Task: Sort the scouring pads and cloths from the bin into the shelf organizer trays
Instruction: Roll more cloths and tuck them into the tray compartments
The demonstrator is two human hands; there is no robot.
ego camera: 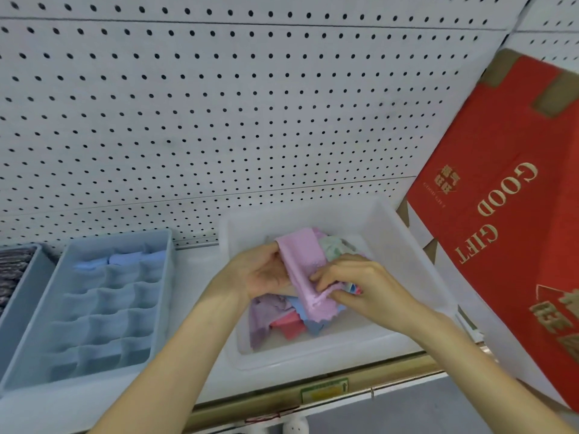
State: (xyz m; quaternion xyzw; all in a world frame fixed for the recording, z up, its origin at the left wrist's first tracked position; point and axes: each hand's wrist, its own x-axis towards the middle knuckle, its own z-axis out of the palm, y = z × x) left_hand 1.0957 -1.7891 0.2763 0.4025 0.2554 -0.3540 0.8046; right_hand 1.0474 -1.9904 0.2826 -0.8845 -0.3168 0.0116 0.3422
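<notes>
**A:** Hands?
**B:** Left hand [266, 272] is over the bin, fingers curled round the left edge of a pink cloth [299, 261]. Right hand [360, 285] pinches the same cloth's lower edge between thumb and fingers.

**A:** Cloth location?
**B:** Held just above the bin [313, 360], a clear plastic one on the shelf [194, 270]. Under it lie loose cloths: purple [263, 317], red [288, 324], blue [313, 325], pale green [333, 247].

**A:** Trays?
**B:** A blue tray [103, 321] with divided cells sits left of the bin. Light blue cloths [125, 260] fill its far cells. A second tray [28, 296] at the far left holds dark pads [12, 270].

**A:** Surroundings?
**B:** A white pegboard [219, 104] behind. A red box [517, 214] lettered "GOOD GIFT", tilted, right of the bin.
</notes>
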